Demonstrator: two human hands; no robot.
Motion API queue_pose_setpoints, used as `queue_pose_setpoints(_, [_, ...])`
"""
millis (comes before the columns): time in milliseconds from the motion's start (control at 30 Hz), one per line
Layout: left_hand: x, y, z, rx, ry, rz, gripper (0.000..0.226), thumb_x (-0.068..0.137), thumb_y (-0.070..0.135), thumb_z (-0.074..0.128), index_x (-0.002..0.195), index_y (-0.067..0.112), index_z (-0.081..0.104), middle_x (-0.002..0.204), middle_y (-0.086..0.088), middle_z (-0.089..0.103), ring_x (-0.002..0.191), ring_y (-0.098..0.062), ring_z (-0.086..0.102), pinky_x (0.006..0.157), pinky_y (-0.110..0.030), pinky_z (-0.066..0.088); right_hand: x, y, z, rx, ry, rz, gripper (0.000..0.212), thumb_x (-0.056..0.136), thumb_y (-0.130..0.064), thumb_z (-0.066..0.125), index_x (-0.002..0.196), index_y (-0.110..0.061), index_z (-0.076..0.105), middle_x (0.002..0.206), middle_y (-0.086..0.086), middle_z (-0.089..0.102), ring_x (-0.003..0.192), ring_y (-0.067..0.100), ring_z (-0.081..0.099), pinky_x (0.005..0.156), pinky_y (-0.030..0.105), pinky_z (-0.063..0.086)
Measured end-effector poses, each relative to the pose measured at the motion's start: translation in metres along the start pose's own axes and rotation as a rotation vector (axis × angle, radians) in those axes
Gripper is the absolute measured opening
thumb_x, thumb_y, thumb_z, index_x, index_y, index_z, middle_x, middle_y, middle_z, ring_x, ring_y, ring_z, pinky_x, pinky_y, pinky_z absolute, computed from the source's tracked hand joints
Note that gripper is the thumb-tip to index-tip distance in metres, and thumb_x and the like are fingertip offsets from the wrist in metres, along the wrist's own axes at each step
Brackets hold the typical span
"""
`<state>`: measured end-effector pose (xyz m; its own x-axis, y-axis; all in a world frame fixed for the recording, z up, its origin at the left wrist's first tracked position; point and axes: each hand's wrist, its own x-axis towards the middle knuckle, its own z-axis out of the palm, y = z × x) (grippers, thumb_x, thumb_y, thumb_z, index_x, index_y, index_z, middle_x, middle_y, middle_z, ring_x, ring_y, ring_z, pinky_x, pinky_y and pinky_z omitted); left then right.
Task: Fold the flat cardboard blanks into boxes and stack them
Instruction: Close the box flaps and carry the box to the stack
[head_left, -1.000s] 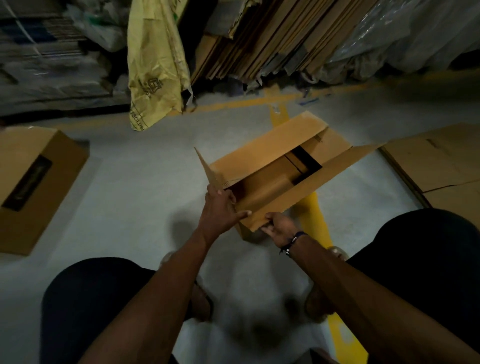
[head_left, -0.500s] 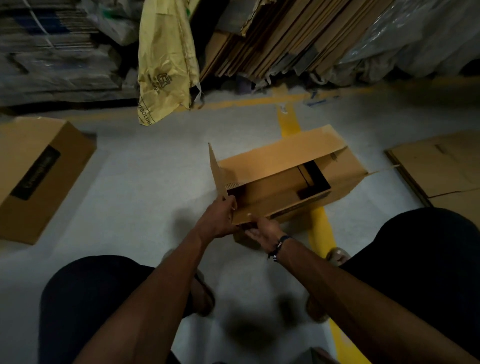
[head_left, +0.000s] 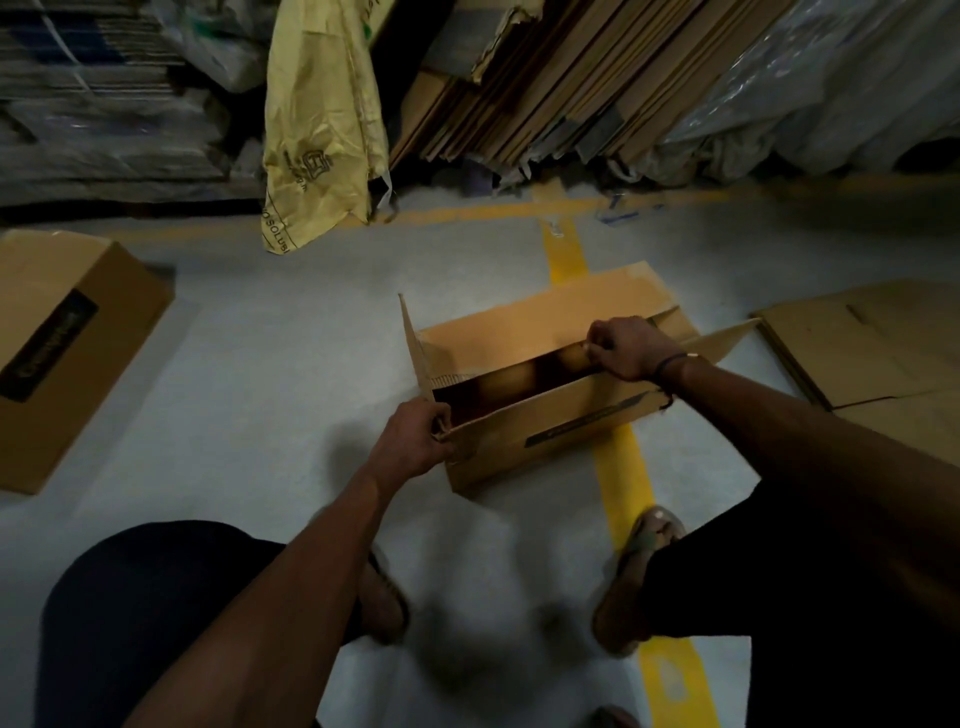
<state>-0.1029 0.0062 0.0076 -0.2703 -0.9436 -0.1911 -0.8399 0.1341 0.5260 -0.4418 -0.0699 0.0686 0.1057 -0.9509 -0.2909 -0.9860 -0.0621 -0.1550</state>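
An opened-up brown cardboard box (head_left: 540, 436) stands on the grey floor in front of me, its top flaps up and its inside dark. My left hand (head_left: 415, 441) grips the near left corner of its rim. My right hand (head_left: 626, 345) reaches across the top and pinches the edge of a flap near the right end. A finished closed box (head_left: 67, 353) with a dark label lies at the far left. Flat blanks (head_left: 872, 348) lie on the floor at the right.
Leaning sheets of cardboard (head_left: 561, 78) and a yellow plastic bag (head_left: 317, 135) stand behind the box, with wrapped bundles (head_left: 104, 93) at the back left. A yellow floor line (head_left: 618, 467) runs under the box. My knees and sandalled feet (head_left: 639, 566) are close below.
The box has come down to rest on the floor. My right hand moved from the near left corner to the flap at the right end. My left hand stayed on the near left corner.
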Motion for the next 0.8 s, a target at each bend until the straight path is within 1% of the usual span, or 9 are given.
queue_pose_setpoints(100, [-0.001, 0.001, -0.001, -0.027, 0.024, -0.029, 0.031, 0.075, 0.044, 0.083, 0.072, 0.021, 0.062, 0.076, 0.005, 0.058, 0.07, -0.015, 0.057, 0.06, -0.032, 0.047, -0.002, 0.023, 0.004, -0.087, -0.126, 0.017, 0.045, 0.102, -0.046, 0.047, 0.084, -0.01, 0.068, 0.079, 0.012, 0.065, 0.075, 0.03, 0.058, 0.072, 0.04, 0.053])
queue_pose_setpoints(200, [-0.004, 0.019, -0.004, -0.141, 0.064, -0.149, 0.061, 0.086, 0.073, 0.059, 0.061, 0.017, 0.058, 0.062, 0.002, 0.059, 0.058, -0.012, 0.056, 0.055, -0.025, 0.039, -0.006, 0.03, 0.01, -0.08, -0.219, -0.011, 0.043, 0.102, -0.046, 0.05, 0.086, -0.01, 0.069, 0.08, 0.009, 0.063, 0.077, 0.027, 0.057, 0.071, 0.036, 0.046])
queue_pose_setpoints(267, [-0.002, 0.03, -0.003, -0.162, 0.084, -0.22, 0.06, 0.095, 0.067, 0.051, 0.06, 0.017, 0.056, 0.06, 0.001, 0.057, 0.057, -0.014, 0.057, 0.054, -0.026, 0.036, -0.012, 0.03, 0.014, -0.041, -0.331, -0.013, 0.034, 0.103, -0.042, 0.052, 0.103, -0.014, 0.07, 0.092, 0.003, 0.062, 0.086, 0.023, 0.055, 0.076, 0.032, 0.041])
queue_pose_setpoints(400, [0.005, 0.043, 0.017, 0.031, 0.103, -0.223, 0.005, 0.094, 0.02, 0.055, 0.097, 0.018, 0.052, 0.096, -0.003, 0.05, 0.083, -0.027, 0.059, 0.067, -0.032, 0.042, -0.023, 0.037, 0.033, -0.073, -0.548, 0.023, 0.031, 0.1, -0.036, 0.057, 0.127, -0.023, 0.065, 0.126, 0.002, 0.06, 0.111, 0.022, 0.057, 0.09, 0.034, 0.046])
queue_pose_setpoints(500, [0.014, 0.049, 0.032, 0.113, 0.052, -0.312, 0.055, 0.086, 0.009, 0.058, 0.135, 0.018, 0.034, 0.138, -0.02, 0.03, 0.117, -0.046, 0.05, 0.089, -0.05, 0.052, -0.022, 0.052, 0.046, -0.045, -0.48, 0.065, 0.04, 0.098, -0.035, 0.06, 0.136, -0.022, 0.057, 0.135, 0.006, 0.056, 0.119, 0.025, 0.055, 0.09, 0.032, 0.044])
queue_pose_setpoints(533, [0.019, 0.048, 0.037, 0.204, 0.056, -0.326, 0.069, 0.084, 0.008, 0.062, 0.143, 0.016, 0.027, 0.151, -0.026, 0.016, 0.134, -0.055, 0.034, 0.101, -0.058, 0.045, -0.019, 0.058, 0.049, -0.034, -0.458, 0.081, 0.042, 0.098, -0.034, 0.06, 0.138, -0.022, 0.056, 0.136, 0.007, 0.057, 0.118, 0.025, 0.056, 0.091, 0.033, 0.045])
queue_pose_setpoints(600, [0.028, 0.046, 0.043, 0.428, 0.094, -0.298, 0.081, 0.081, 0.009, 0.067, 0.15, 0.009, 0.023, 0.16, -0.035, -0.001, 0.147, -0.057, 0.003, 0.118, -0.064, 0.021, -0.012, 0.068, 0.056, -0.034, -0.444, 0.106, 0.046, 0.098, -0.032, 0.059, 0.142, -0.02, 0.053, 0.137, 0.01, 0.057, 0.12, 0.027, 0.056, 0.097, 0.036, 0.048])
queue_pose_setpoints(700, [0.044, 0.043, 0.05, 0.668, 0.174, -0.243, 0.066, 0.085, 0.017, 0.067, 0.145, 0.007, 0.041, 0.16, -0.04, -0.005, 0.149, -0.056, -0.009, 0.122, -0.062, 0.005, 0.002, 0.078, 0.067, -0.034, -0.439, 0.12, 0.05, 0.097, -0.03, 0.058, 0.146, -0.018, 0.049, 0.138, 0.011, 0.058, 0.122, 0.029, 0.056, 0.1, 0.04, 0.049])
queue_pose_setpoints(800, [0.064, 0.042, 0.053, 0.826, 0.178, -0.17, 0.047, 0.098, 0.024, 0.054, 0.143, 0.014, 0.048, 0.16, -0.034, -0.019, 0.148, -0.05, -0.021, 0.122, -0.058, -0.008, 0.021, 0.087, 0.077, -0.017, -0.414, 0.139, 0.048, 0.097, -0.033, 0.056, 0.142, -0.017, 0.051, 0.133, 0.012, 0.059, 0.115, 0.029, 0.058, 0.094, 0.039, 0.05])
